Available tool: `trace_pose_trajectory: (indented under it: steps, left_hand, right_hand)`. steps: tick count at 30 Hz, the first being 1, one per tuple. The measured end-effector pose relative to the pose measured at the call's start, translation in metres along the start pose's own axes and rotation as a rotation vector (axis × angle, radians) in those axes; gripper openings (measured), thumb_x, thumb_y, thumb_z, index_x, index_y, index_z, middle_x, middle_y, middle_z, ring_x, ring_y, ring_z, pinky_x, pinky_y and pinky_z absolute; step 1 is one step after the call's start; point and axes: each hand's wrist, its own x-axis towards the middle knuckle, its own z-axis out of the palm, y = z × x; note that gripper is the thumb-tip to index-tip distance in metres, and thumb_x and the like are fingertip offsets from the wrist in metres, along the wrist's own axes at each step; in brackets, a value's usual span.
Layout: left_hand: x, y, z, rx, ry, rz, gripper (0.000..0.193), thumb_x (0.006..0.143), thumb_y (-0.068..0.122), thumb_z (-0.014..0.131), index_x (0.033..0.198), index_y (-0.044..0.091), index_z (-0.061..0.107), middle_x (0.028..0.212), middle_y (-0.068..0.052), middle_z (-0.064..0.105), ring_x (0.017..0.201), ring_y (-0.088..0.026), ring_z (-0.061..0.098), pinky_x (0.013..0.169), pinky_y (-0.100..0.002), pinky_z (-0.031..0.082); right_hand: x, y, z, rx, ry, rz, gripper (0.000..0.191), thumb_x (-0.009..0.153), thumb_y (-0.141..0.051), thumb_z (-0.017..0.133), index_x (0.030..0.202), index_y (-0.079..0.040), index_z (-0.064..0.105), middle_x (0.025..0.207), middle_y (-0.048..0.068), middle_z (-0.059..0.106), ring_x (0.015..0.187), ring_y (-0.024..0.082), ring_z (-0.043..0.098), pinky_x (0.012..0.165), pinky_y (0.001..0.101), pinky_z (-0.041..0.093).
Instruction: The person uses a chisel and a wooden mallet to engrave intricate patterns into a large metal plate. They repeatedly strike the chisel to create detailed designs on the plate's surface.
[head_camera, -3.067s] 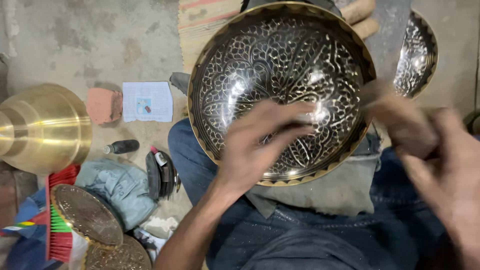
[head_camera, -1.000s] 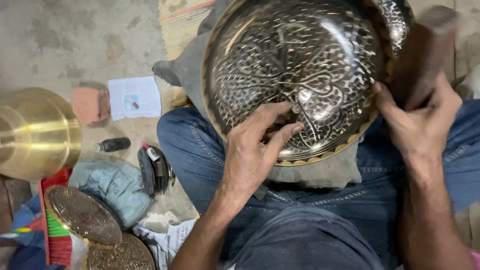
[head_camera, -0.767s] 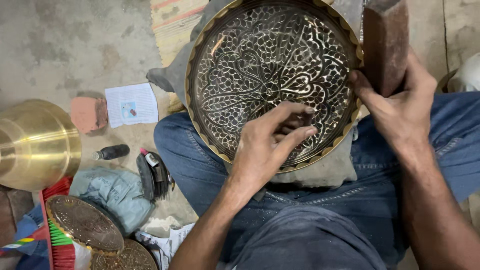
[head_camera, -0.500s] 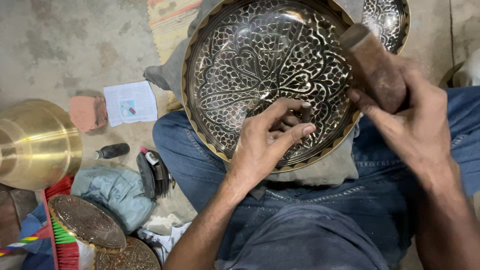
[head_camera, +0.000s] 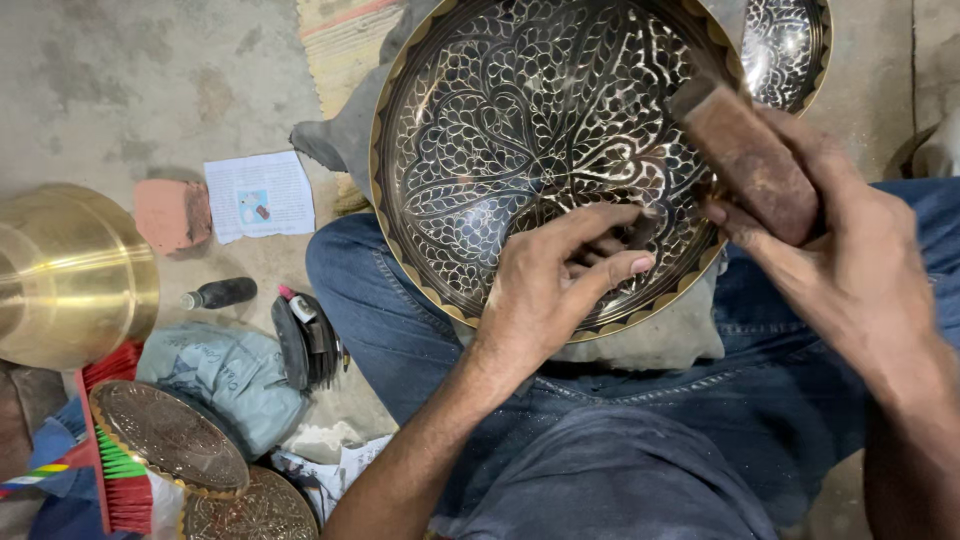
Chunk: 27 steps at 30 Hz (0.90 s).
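A large round brass bowl (head_camera: 500, 130) with dark engraved leaf patterns rests on a grey cloth pad (head_camera: 660, 335) over my lap. My left hand (head_camera: 555, 285) lies inside its lower rim, fingers pinched on a small thin tool that is mostly hidden. My right hand (head_camera: 850, 270) grips a brown wooden mallet block (head_camera: 745, 155), which is held over the bowl's right side.
A second engraved bowl (head_camera: 785, 45) lies at the top right. On the concrete floor to the left are a plain brass vessel (head_camera: 65, 275), a brick piece (head_camera: 172, 213), a paper sheet (head_camera: 260, 195), a small dark bottle (head_camera: 220, 294), engraved plates (head_camera: 165, 435) and a brush (head_camera: 110, 465).
The bowl has been turned and settled on my lap. My right hand brought the wooden block down from upright at the rim to a slant over the bowl's right side.
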Motion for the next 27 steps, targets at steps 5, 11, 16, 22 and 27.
trace_pose_trajectory:
  steps: [5, 11, 16, 22, 27]
  left_hand:
    - [-0.003, 0.005, 0.003, 0.037, 0.036, -0.013, 0.043, 0.096, 0.031, 0.072, 0.129, 0.005, 0.068, 0.117, -0.011, 0.077, 0.093, -0.014, 0.079, 0.074, -0.029, 0.068]
    - [-0.003, 0.01, 0.005, 0.039, 0.056, -0.04, 0.041, 0.094, 0.027, 0.073, 0.128, 0.005, 0.068, 0.11, -0.009, 0.077, 0.09, -0.013, 0.078, 0.073, -0.027, 0.068]
    - [-0.006, 0.012, 0.002, 0.001, 0.063, -0.047, 0.04, 0.096, 0.025, 0.072, 0.129, 0.004, 0.068, 0.104, -0.009, 0.077, 0.089, -0.013, 0.077, 0.074, -0.028, 0.068]
    - [-0.005, 0.011, 0.003, 0.024, 0.065, -0.045, 0.039, 0.095, 0.026, 0.073, 0.127, 0.004, 0.068, 0.103, -0.009, 0.077, 0.089, -0.013, 0.077, 0.073, -0.028, 0.068]
    - [-0.005, 0.01, 0.005, 0.042, 0.069, -0.052, 0.041, 0.094, 0.028, 0.072, 0.128, 0.005, 0.068, 0.105, -0.009, 0.077, 0.09, -0.014, 0.078, 0.071, -0.028, 0.069]
  right_hand:
    - [-0.009, 0.003, -0.015, -0.035, -0.054, 0.055, 0.057, 0.09, -0.016, 0.077, 0.138, 0.002, 0.053, 0.108, 0.025, 0.073, 0.095, 0.031, 0.074, 0.078, 0.0401, 0.06]
    - [-0.02, 0.012, -0.024, -0.072, -0.187, 0.148, 0.065, 0.077, -0.002, 0.077, 0.138, 0.001, 0.056, 0.104, 0.022, 0.071, 0.092, 0.032, 0.074, 0.079, 0.04, 0.058]
    - [-0.021, 0.011, -0.03, -0.091, -0.243, 0.082, 0.066, 0.075, 0.0, 0.075, 0.139, -0.001, 0.059, 0.109, 0.02, 0.071, 0.096, 0.032, 0.072, 0.079, 0.0398, 0.056]
    - [-0.026, 0.026, -0.022, -0.122, -0.272, 0.215, 0.061, 0.077, -0.001, 0.078, 0.136, -0.003, 0.062, 0.107, 0.018, 0.073, 0.094, 0.029, 0.075, 0.08, 0.0381, 0.059]
    - [-0.032, 0.08, -0.014, -0.01, -0.265, 0.161, 0.057, 0.079, 0.001, 0.073, 0.135, -0.003, 0.058, 0.109, 0.017, 0.072, 0.095, 0.025, 0.075, 0.082, 0.0366, 0.062]
